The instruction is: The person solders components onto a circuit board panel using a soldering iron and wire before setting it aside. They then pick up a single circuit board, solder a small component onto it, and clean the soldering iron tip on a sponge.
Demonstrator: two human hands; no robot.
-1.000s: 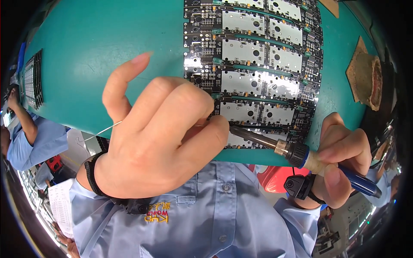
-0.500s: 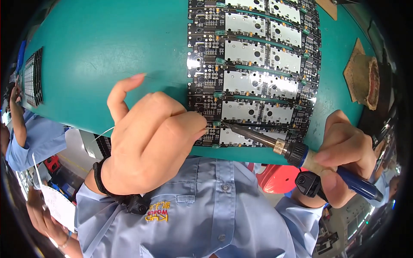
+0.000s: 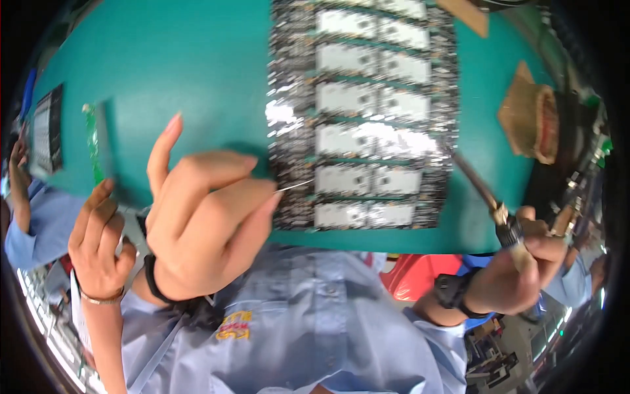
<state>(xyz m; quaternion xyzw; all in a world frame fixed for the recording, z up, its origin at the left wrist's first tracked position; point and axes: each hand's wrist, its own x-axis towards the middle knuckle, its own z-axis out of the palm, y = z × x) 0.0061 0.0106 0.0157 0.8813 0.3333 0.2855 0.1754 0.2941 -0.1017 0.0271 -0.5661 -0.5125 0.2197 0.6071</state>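
Observation:
A panel of black circuit boards with white rectangles (image 3: 344, 100) lies on the green work surface (image 3: 190, 79), blurred. My left hand (image 3: 209, 230) is by its near left part, thumb and fingers pinching a thin solder wire (image 3: 296, 186), forefinger raised. The wire's free end reaches over the boards. In my right hand (image 3: 515, 279), to the right of the panel, is a soldering iron (image 3: 480, 184). Its tip points up and left, close to the panel's right edge; whether it touches I cannot tell.
Another person's hand (image 3: 102, 249) at the left holds a shiny green strip (image 3: 93, 141). Farther left stand stacked boards (image 3: 48, 128). A brown holder (image 3: 527, 118) sits at the right, and a brown flat piece (image 3: 467, 16) at the far edge. Below the table is a red seat (image 3: 423, 276).
The soldering iron has left the near left boards and swung right, its tip now at the panel's right edge. My left hand has drawn back slightly left. Another person's hand with a green strip has come in.

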